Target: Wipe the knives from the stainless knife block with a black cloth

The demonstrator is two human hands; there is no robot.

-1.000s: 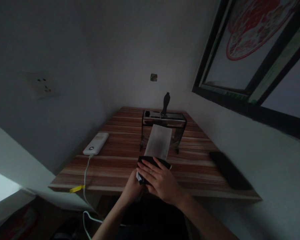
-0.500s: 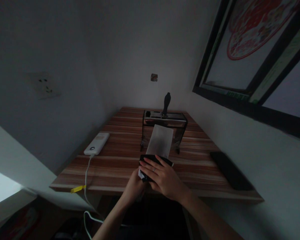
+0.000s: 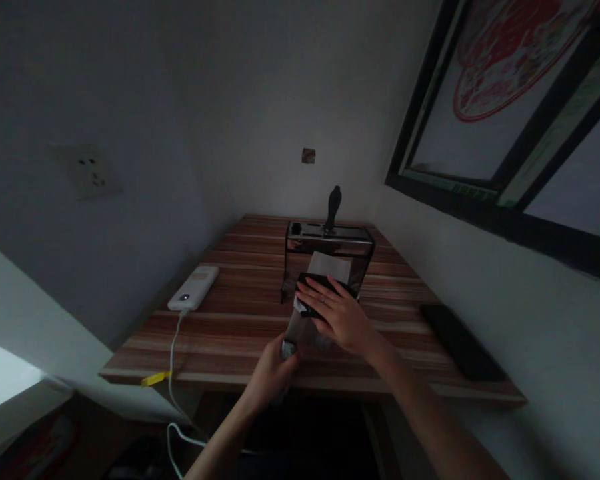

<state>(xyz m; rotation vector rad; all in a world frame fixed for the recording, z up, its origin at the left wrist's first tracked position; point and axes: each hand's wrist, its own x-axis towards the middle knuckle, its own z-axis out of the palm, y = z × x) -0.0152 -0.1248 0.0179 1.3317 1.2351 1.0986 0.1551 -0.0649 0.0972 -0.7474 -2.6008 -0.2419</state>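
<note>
A flat, pale, broad blade, which looks like a cleaver (image 3: 333, 264), points away from me over the table in front of a rack. My left hand (image 3: 271, 370) is closed around its near end, where a small greyish part shows by the thumb. My right hand (image 3: 337, 313) lies over a folded black cloth (image 3: 313, 279) with a white edge and presses it onto the middle of the blade. Its fingers rest along the cloth, and the cloth and hand hide part of the blade.
Behind the blade stands a metal rack (image 3: 307, 230) with a black-handled tool (image 3: 334, 203) upright in it. On the wood-grain table (image 3: 245, 293) lie a white power bank (image 3: 195, 287) with a cable (image 3: 174, 350) at left and a dark flat object (image 3: 463, 340) at right.
My right hand and the black cloth have slid forward along the blade, away from my left hand. More of the near part of the blade shows. The left hand has hardly moved.
</note>
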